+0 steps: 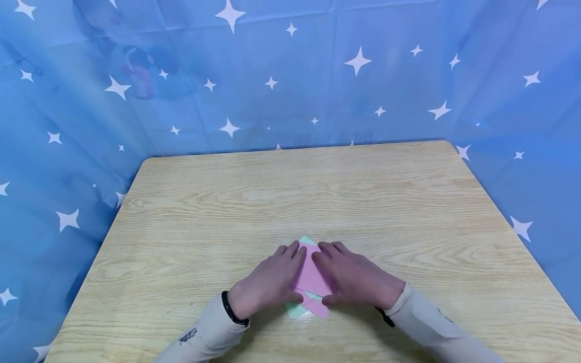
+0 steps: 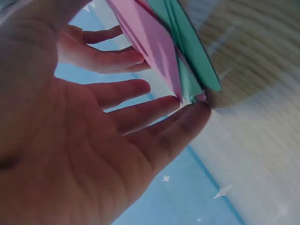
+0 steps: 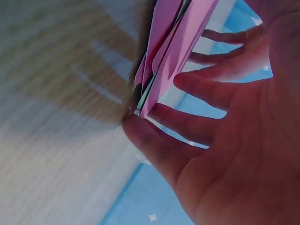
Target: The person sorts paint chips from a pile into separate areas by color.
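Note:
A small pile of pink paper [image 1: 312,275] and mint-green paper [image 1: 296,310] lies on the table; several layers overlap at different angles. Some layers look folded in the wrist views. My left hand [image 1: 277,275] touches the left side of the pile, its fingers fairly straight and its thumb near the front edge. On the opposite side is my right hand [image 1: 356,275], with fingertips over the pink top sheet and thumb by the near corner. Fingertips meet the edges of the pink layers [image 2: 150,51] in the left wrist view and of the pink layers [image 3: 176,51] in the right.
The light wood-grain table [image 1: 290,196] extends around the pile on all sides. A blue curtain with white stars [image 1: 290,75] hangs behind it and along both sides. Dark bands [image 1: 233,308] circle the wrists at the white sleeves [image 1: 209,327].

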